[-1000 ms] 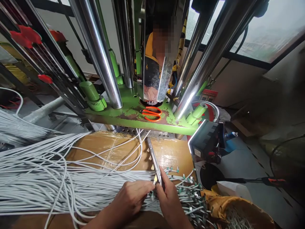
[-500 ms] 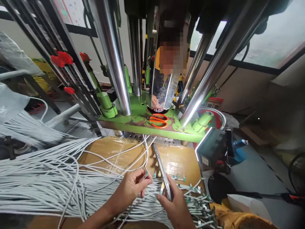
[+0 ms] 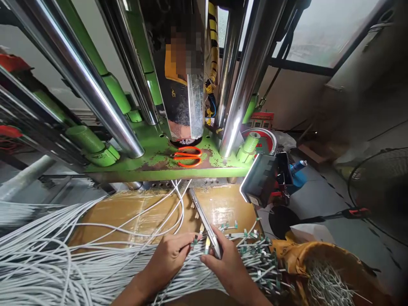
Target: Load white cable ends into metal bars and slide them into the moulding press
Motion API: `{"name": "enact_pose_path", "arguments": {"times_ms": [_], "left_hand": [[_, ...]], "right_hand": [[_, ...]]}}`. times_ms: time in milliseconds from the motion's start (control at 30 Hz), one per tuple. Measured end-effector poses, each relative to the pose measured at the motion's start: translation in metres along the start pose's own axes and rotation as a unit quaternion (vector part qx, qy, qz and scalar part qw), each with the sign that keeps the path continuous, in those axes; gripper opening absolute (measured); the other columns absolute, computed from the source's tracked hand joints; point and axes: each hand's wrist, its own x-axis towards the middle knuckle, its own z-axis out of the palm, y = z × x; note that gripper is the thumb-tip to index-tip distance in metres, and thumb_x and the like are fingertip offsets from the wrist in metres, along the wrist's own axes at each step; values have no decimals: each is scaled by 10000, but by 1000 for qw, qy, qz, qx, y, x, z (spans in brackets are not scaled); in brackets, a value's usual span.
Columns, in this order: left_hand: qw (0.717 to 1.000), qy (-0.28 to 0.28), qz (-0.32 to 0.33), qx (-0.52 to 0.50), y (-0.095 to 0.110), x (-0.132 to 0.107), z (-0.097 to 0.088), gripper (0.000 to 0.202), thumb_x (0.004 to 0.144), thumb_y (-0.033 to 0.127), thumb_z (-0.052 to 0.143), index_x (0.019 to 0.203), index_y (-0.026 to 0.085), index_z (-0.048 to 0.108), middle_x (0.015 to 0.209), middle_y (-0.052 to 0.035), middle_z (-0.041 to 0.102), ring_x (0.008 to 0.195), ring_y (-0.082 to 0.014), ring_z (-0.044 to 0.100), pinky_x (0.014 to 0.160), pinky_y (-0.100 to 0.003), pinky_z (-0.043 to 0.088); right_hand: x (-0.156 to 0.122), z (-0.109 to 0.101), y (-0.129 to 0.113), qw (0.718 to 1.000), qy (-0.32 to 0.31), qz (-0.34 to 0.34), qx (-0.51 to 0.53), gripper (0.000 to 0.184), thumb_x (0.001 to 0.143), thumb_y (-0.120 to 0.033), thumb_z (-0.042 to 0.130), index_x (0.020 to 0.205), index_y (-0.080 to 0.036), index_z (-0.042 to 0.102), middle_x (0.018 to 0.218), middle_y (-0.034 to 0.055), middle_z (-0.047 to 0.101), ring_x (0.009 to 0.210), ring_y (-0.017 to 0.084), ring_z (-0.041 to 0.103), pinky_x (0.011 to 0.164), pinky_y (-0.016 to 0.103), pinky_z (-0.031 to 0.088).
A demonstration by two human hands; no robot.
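My left hand [image 3: 165, 258] is closed in a pinch on a white cable's end, where a small green circuit board [image 3: 195, 240] shows at the fingertips, close to the bar's left side. My right hand [image 3: 228, 263] grips the near end of a long, narrow metal bar [image 3: 205, 222], which slants away toward the press. Several small pale yellow pieces [image 3: 207, 243] stick out along the bar's left edge, and another green-ended piece sits by my right thumb. Beneath both hands lies a thick bundle of white cables [image 3: 105, 276], many with green ends on the right.
A green press [image 3: 153, 163] with shiny steel columns [image 3: 240, 85] stands ahead. Orange-handled scissors [image 3: 188, 162] lie on its plate. To the right are a lit lamp-like box [image 3: 259, 180], a fan [image 3: 382, 191] and an orange-brown bag [image 3: 288, 259] holding white cable scraps.
My view has swung to the right. My left hand has brought the green-ended cable closer to the bar's left edge. My right hand still grips the bar.
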Motion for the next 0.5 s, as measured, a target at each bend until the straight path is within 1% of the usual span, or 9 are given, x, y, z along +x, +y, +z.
{"name": "enact_pose_path", "arguments": {"times_ms": [133,333,400,500], "left_hand": [[1000,13,20,10,1,-2,1,382,845,59,455,1096,206,703,992,-59,751,888,-158,713,802,-201,546],[1000,13,13,12,1,-5,4,382,846,64,455,1093,205,710,978,-73,752,889,-188,714,801,-237,552],[1000,17,-5,1,1,-3,6,380,846,70,451,1080,206,717,961,-77,752,883,-195,711,795,-248,550],[998,15,-62,-29,6,2,5,322,865,115,468,1017,198,739,909,-80,748,835,-202,699,760,-263,539]], "right_hand": [[1,0,0,1000,-8,-13,9,634,663,-151,630,1288,-194,538,723,-57,525,663,122,447,659,243,382],[0,-1,-6,1000,-5,-14,17,543,664,-160,624,1205,-186,580,722,-55,525,660,122,449,652,234,382],[-1,-2,-7,999,-13,-29,9,501,681,-158,613,1180,-191,591,729,-53,534,654,120,440,652,233,380],[-2,-2,-10,998,-14,-56,-10,476,710,-154,597,1184,-198,593,747,-49,548,657,120,431,663,236,377]]}}
